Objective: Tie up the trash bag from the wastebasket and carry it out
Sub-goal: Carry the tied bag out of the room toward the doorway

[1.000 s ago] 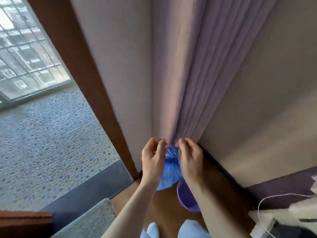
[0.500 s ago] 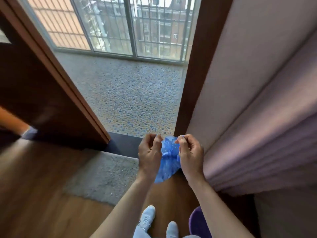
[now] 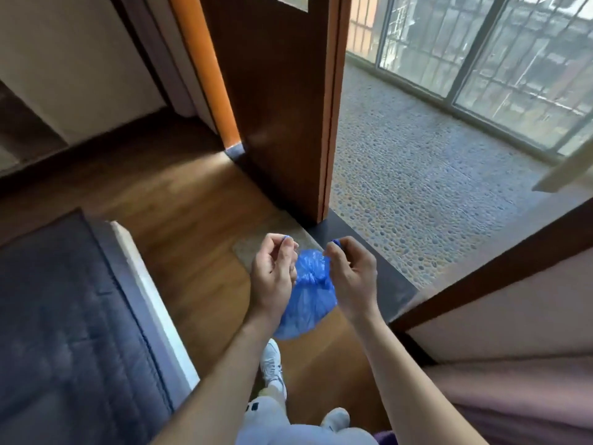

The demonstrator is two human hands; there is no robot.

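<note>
Left hand [image 3: 272, 274] and right hand [image 3: 351, 274] each pinch, apparently, one end of the blue trash bag [image 3: 309, 300].

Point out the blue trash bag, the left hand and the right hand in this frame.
blue trash bag [image 3: 306, 303]: head view, on its bulging body between the hands.
left hand [image 3: 272, 273]: head view, middle of the palm.
right hand [image 3: 351, 276]: head view, middle of the palm.

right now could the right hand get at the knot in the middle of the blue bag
Probably yes. The right hand already pinches one blue end beside the gathered neck of the trash bag, and nothing lies between them. It would first have to release that end; the left hand holds the other.
</note>
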